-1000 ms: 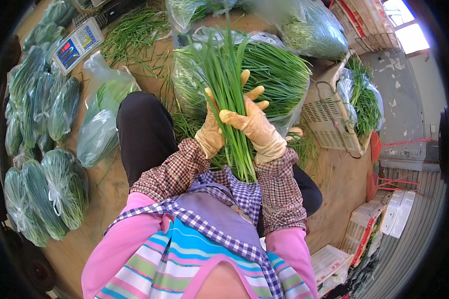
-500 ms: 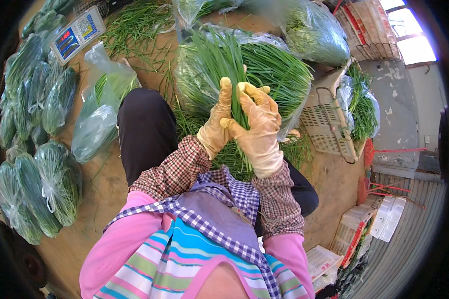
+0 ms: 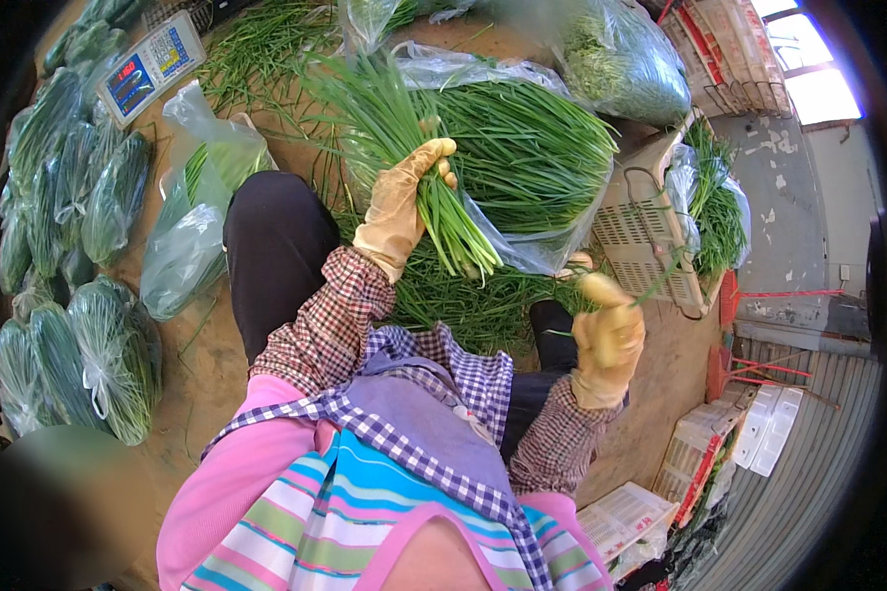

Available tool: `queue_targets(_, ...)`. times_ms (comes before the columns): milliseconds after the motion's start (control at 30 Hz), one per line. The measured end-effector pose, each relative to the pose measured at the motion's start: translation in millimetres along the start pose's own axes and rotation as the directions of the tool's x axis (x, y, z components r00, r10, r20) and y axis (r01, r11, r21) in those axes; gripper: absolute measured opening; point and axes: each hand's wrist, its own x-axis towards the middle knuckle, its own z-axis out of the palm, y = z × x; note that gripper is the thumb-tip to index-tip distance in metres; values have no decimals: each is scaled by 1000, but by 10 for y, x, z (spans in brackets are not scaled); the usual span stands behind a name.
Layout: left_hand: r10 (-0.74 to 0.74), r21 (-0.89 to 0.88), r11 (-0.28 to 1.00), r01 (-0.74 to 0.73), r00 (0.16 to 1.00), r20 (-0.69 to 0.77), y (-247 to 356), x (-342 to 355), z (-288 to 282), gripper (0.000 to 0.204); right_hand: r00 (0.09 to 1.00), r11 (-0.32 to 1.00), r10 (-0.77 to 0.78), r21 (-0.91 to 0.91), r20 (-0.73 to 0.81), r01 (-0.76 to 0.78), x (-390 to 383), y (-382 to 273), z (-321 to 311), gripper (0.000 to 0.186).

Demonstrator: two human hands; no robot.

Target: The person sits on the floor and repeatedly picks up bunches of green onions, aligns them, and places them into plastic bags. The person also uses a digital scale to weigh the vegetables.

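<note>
My left hand, in a yellow rubber glove, grips a bundle of long green chives near its cut ends, the leaves fanning up and to the left. My right hand, also gloved, is off to the right and lower, pinching a thin green stalk above the chives strewn on the floor. Behind the bundle lies a large clear plastic bag full of chives.
Tied bags of greens lie in rows at the left, a half-filled bag beside my knee. A digital scale sits at top left. A tilted plastic crate with greens stands at the right; white crates lie lower right.
Both hands held the bundle upright together before. Now my right hand has let go and dropped to the right, and my left hand alone holds the bundle, tilted to the left.
</note>
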Motion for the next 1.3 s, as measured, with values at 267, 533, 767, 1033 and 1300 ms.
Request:
queue_targets(267,-14,162,987,13,1000,2,-120,-182,320,40,906,169,-358,-939,225,299,563,52,903,56)
queue_targets(533,17,-94,996,8,966,258,-77,-232,290,48,917,979,-161,-177,-365,101,791,524,1041,12)
queue_targets(767,0,51,999,-5,995,99,-147,-145,196,42,963,940,22,333,-270,72,736,584,869,21)
queue_targets(1033,180,389,887,-250,961,209,-199,-202,338,47,957,812,-91,-576,-276,-89,846,678,933,26)
queue_targets(1300,1,53,999,-5,996,85,-160,-135,246,60,908,995,-90,-85,-410,61,770,724,803,19)
